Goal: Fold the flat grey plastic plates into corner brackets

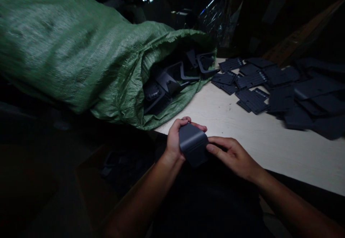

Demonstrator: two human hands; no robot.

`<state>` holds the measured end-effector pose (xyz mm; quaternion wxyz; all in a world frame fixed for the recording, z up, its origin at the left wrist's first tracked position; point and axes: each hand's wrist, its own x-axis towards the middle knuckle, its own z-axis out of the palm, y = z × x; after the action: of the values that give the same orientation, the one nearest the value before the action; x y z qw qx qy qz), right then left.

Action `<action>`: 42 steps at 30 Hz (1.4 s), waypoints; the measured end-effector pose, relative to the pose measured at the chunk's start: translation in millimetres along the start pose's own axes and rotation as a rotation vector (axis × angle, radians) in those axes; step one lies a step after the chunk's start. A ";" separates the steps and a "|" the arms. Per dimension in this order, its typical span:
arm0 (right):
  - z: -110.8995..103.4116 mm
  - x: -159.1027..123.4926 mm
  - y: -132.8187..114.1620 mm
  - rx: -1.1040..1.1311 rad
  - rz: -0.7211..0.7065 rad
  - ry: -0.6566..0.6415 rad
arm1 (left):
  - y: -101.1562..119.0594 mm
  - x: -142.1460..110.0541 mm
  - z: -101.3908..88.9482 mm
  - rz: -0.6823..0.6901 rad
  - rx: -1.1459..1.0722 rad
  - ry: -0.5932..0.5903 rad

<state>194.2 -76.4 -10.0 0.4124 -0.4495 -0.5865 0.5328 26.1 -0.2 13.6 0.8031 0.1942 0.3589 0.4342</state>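
Note:
A dark grey plastic part (193,141) with a rounded bend is held near the table's front edge. My left hand (176,137) wraps round its left side, fingers closed behind it. At the part's right edge, my right hand (233,155) pinches with thumb and fingertips. Whether a small piece sits under those right fingertips cannot be made out. Beyond my hands, a green woven sack (115,65) lies on its side with its mouth facing right. Several dark angular plastic parts (169,79) show inside the opening.
Flat dark plastic plates (252,99) lie loosely piled on the pale tabletop (210,112) at the right. Below left, a cardboard box (88,184) holds more dark parts in shadow. Clear plastic wrap (221,18) and a brown cardboard edge (302,33) stand behind the table.

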 end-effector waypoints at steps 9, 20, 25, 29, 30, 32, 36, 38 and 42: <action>19.0 15.2 0.3 0.129 0.093 -0.159 | 1.5 -6.2 -39.6 -0.039 0.025 0.158; -41.0 28.3 30.8 -0.166 0.119 0.108 | 122.4 -85.1 -180.7 0.329 1.277 0.760; -56.2 34.3 42.1 -0.270 0.123 0.203 | 119.4 -71.3 -149.9 0.494 1.254 0.544; -55.9 32.9 47.9 -0.328 0.097 0.235 | 106.4 -20.0 -98.4 0.643 1.380 0.246; -56.3 30.7 48.8 -0.337 0.092 0.243 | 107.4 -3.9 -92.7 0.708 1.454 0.254; -58.3 24.0 50.7 -0.353 0.086 0.269 | 112.7 27.7 -91.3 0.775 1.641 0.304; -65.8 4.7 58.2 -0.403 0.075 0.356 | 125.3 72.7 -108.0 0.685 1.911 0.313; -70.5 -6.6 64.2 -0.440 0.057 0.405 | 132.2 83.7 -113.2 0.677 1.948 0.259; -79.8 -26.8 76.4 -0.525 0.021 0.509 | 147.8 99.8 -98.9 0.691 2.008 -0.002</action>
<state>284.7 -79.9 -78.8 0.4104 -0.6643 -0.5771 0.2393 -93.6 164.3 -0.8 0.1081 0.8601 0.4775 0.1434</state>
